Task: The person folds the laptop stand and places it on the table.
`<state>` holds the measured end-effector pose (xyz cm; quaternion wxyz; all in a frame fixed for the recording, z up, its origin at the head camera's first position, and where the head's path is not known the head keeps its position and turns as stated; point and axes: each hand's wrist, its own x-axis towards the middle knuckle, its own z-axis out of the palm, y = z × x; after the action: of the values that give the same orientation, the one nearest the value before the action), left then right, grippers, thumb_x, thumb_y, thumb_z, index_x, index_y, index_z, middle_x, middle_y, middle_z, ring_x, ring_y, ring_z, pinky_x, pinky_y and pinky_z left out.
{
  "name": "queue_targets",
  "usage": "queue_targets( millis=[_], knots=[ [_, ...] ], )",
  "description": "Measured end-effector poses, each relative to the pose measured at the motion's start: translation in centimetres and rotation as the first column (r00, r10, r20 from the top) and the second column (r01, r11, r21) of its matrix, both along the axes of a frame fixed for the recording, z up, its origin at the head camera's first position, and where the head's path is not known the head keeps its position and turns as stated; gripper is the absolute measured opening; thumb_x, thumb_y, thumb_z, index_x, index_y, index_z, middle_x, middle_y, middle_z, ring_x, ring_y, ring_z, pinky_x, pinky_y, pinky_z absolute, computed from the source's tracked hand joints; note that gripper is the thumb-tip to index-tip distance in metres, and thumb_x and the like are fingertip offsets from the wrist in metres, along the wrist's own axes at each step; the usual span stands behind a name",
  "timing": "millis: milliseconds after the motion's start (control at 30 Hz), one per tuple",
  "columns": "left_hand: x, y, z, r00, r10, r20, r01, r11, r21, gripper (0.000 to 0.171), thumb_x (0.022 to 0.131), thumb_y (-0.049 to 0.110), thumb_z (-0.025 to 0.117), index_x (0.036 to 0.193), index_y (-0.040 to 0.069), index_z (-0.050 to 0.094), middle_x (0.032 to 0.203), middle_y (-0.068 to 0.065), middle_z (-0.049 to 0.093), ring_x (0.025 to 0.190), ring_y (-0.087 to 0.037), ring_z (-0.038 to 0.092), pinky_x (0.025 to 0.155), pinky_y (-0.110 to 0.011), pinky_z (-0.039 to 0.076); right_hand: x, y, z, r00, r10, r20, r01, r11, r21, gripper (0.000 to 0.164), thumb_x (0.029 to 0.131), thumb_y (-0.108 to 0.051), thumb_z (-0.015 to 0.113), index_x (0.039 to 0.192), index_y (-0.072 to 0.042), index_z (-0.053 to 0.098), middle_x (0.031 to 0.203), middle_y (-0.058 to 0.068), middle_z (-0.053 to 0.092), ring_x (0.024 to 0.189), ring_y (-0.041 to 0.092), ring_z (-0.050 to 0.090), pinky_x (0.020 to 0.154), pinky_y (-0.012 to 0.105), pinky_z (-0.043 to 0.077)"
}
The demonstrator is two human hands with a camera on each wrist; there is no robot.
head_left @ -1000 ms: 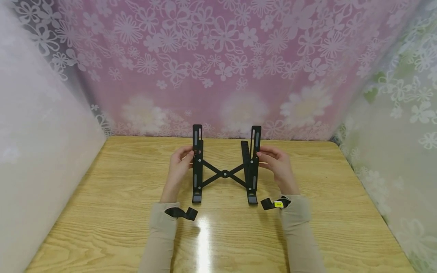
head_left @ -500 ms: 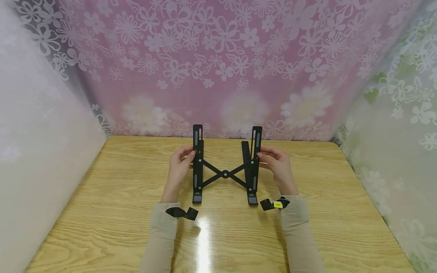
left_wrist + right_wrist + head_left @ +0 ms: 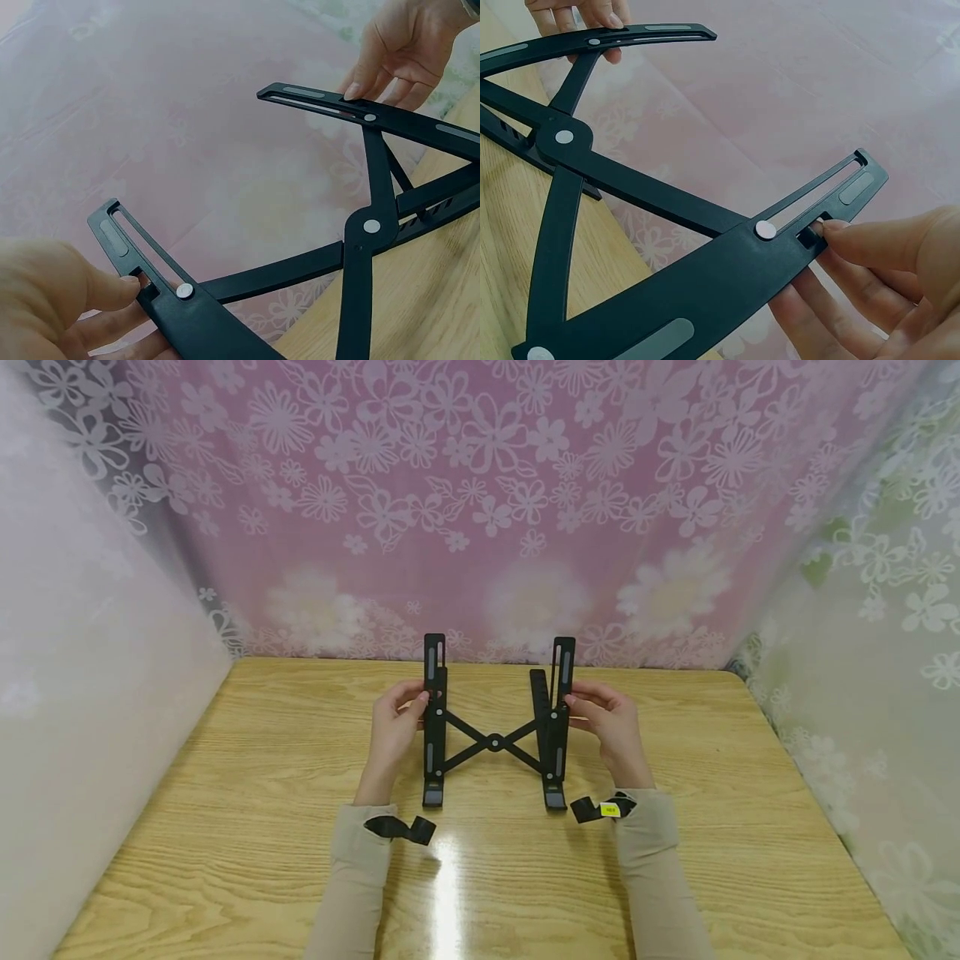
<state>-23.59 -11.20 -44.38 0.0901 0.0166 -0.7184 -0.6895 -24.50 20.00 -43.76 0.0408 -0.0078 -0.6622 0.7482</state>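
A black folding laptop stand (image 3: 494, 742) stands spread on the wooden table, its crossed bars joined at a round pivot. My left hand (image 3: 395, 718) grips the left support arm (image 3: 187, 315), thumb on top beside a small square cutout and fingers beneath. On the other side my right hand (image 3: 609, 722) pinches the right support arm (image 3: 780, 247) the same way, its thumb at the matching cutout. Slots and grey pads run along both arms. Front lips (image 3: 554, 796) with grey pads point toward me. A notched base bar (image 3: 538, 693) shows under the right arm.
The wooden table (image 3: 240, 793) has a pink floral curtain (image 3: 480, 510) behind it. Pale panels close in the left and right sides. Black straps (image 3: 390, 827) with small camera mounts sit on both wrists, the right one bearing a yellow label (image 3: 611, 810).
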Motion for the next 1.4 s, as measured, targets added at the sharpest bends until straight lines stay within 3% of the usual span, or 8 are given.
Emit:
queue_targets(
  millis=[300,500,633,800,1400],
  knots=[
    [0.2,0.0,0.2,1.000,-0.018,0.020,0.018,0.999,-0.029,0.021,0.101,0.010,0.058,0.118,0.005,0.069,0.111,-0.014,0.071,0.085,-0.028,0.070,0.066,-0.031,0.058,0.1,-0.1,0.3,1.000,-0.005,0.003,0.005,1.000,0.011,0.026,0.092,0.002,0.068,0.117,0.009,0.066,0.089,-0.003,0.074,0.077,0.012,0.071,0.066,0.031,0.060],
    [0.0,-0.2,0.1,0.999,-0.042,0.031,0.042,0.999,-0.013,0.024,0.101,0.009,0.057,0.122,0.001,0.067,0.115,-0.019,0.069,0.092,-0.037,0.069,0.076,-0.049,0.058,0.1,-0.1,0.3,1.000,-0.002,0.009,0.002,1.000,0.016,0.027,0.092,0.002,0.068,0.118,0.009,0.066,0.090,-0.004,0.074,0.078,0.012,0.072,0.067,0.031,0.060],
    [0.7,0.0,1.4,0.998,-0.055,0.036,0.056,0.998,-0.009,0.025,0.101,0.003,0.054,0.122,-0.005,0.064,0.115,-0.024,0.068,0.095,-0.043,0.067,0.081,-0.058,0.055,0.1,-0.1,0.3,1.000,-0.003,0.005,0.003,1.000,0.014,0.027,0.091,0.002,0.068,0.118,0.009,0.066,0.090,-0.004,0.074,0.078,0.012,0.072,0.067,0.031,0.060],
    [2.0,0.5,3.6,0.998,-0.054,0.036,0.056,0.998,-0.030,0.024,0.100,0.001,0.055,0.121,-0.008,0.064,0.114,-0.025,0.068,0.094,-0.043,0.068,0.079,-0.055,0.056,0.0,-0.1,0.3,1.000,-0.006,0.004,0.006,1.000,0.010,0.026,0.091,0.002,0.068,0.117,0.008,0.067,0.089,-0.004,0.074,0.078,0.012,0.072,0.066,0.031,0.060],
    [2.1,0.6,3.7,0.998,-0.041,0.046,0.042,0.998,-0.035,0.024,0.100,0.001,0.055,0.121,-0.007,0.065,0.113,-0.024,0.068,0.095,-0.043,0.067,0.079,-0.052,0.057,0.1,-0.2,0.3,1.000,-0.018,0.026,0.018,1.000,0.000,0.030,0.090,0.002,0.069,0.119,0.010,0.065,0.089,-0.003,0.074,0.077,0.013,0.071,0.068,0.031,0.060]
  ],
)
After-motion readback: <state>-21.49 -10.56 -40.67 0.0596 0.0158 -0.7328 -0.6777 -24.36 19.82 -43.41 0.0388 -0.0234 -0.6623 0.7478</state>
